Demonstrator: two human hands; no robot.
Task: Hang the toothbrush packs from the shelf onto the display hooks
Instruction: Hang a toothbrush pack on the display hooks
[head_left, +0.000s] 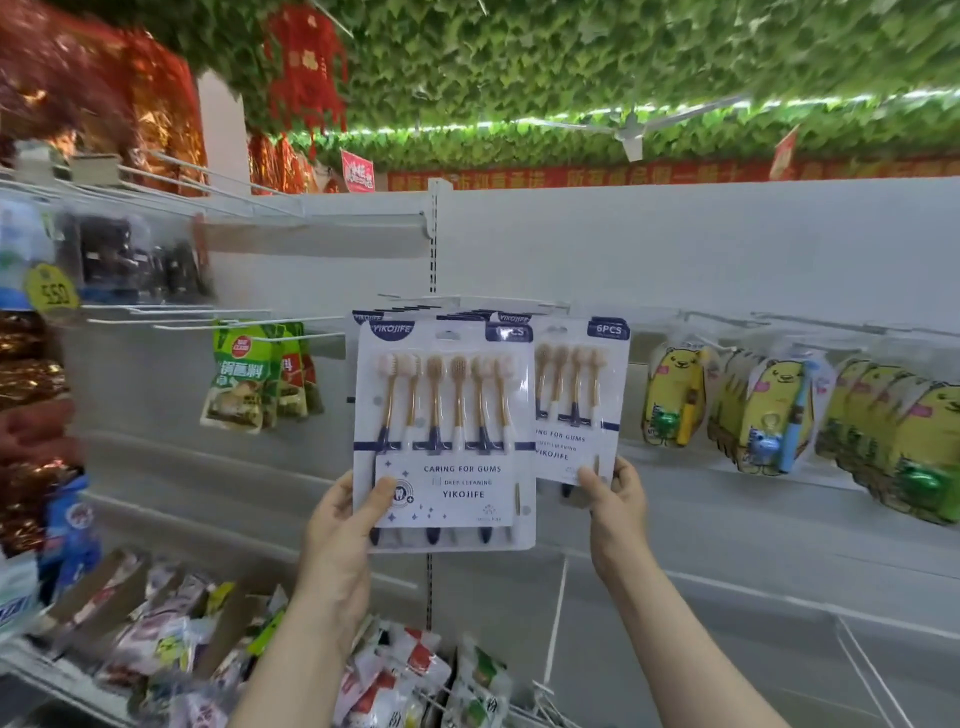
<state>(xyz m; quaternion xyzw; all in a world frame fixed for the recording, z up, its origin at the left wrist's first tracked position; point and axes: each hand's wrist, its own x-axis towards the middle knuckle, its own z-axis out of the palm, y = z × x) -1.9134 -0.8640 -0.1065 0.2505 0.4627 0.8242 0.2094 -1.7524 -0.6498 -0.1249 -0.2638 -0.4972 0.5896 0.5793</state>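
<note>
A white six-piece toothbrush pack (444, 436) with gold-handled brushes is held up in front of the white back panel. My left hand (347, 514) grips its lower left corner, thumb on the front. Behind it hang more of the same packs, their tops showing at the display hook (470, 301). To the right, another toothbrush pack (579, 395) hangs from a second display hook (545, 305); my right hand (618, 499) pinches its bottom edge.
Yellow cartoon toothbrush packs (769, 410) hang on hooks to the right. Green seasoning pouches (244, 379) hang on the left. Bare wire hooks (218, 314) stick out left of the packs. A lower shelf (171, 639) holds boxes of small packets.
</note>
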